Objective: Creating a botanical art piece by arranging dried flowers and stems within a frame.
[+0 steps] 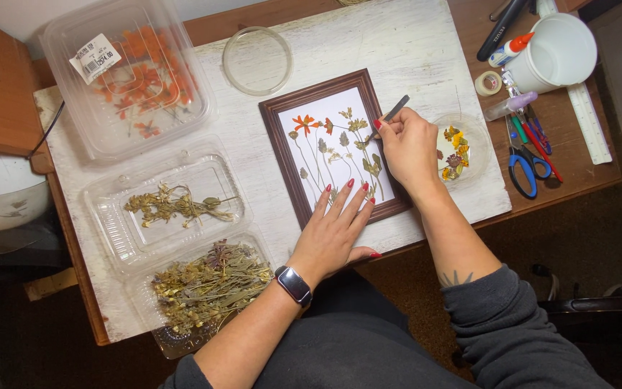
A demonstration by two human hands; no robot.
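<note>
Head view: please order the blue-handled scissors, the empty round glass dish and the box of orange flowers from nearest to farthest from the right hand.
From the right hand, which holds a thin dark tool over the framed picture:
1. Blue-handled scissors, on its right, at the desk's edge.
2. Empty round glass dish, up and to the left, beyond the frame.
3. Clear box of orange flowers, far left, at the board's top corner.

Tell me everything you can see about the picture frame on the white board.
The frame is a dark brown rectangle, wood by its look, lying flat and slightly turned on the white board. It holds a white sheet with pressed flowers: orange blooms, green stems and leaves. The left hand rests flat on its lower edge. The right hand holds a thin dark tool over its right side.
</note>
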